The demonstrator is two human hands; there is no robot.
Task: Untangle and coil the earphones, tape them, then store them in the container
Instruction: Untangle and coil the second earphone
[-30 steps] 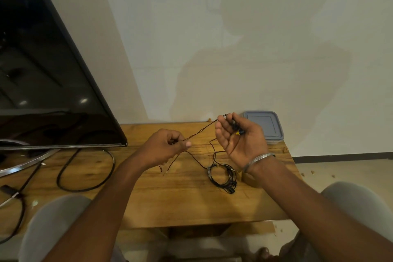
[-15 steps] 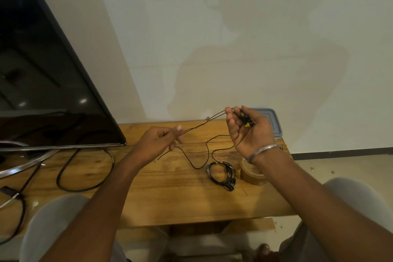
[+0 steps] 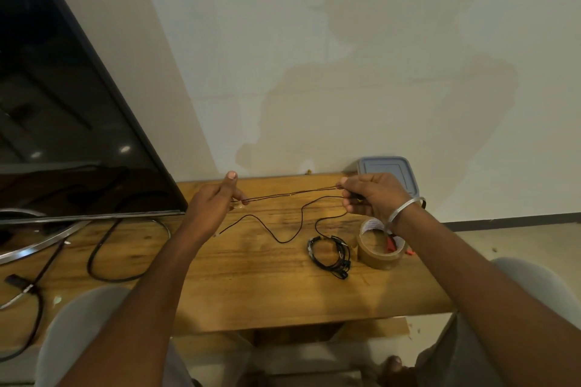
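A: On this desk (image 3: 251, 292), why is the container (image 3: 385, 171) at the back?
B: Out of the way, I'd guess; tape (image 3: 377, 256) waits nearby.
A: The hands?
B: Both the left hand (image 3: 213, 207) and right hand (image 3: 374, 198) have fingers (image 3: 345, 196) clamped on the earphones (image 3: 289, 195), pulled taut above the desk, probably to straighten kinks.

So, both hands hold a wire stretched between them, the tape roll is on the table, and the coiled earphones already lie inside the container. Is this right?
Not quite. The head view shows the coiled earphones on the table, beside the tape roll, not inside the container, which has its lid on. The left hand and right hand do hold a wire stretched between them.
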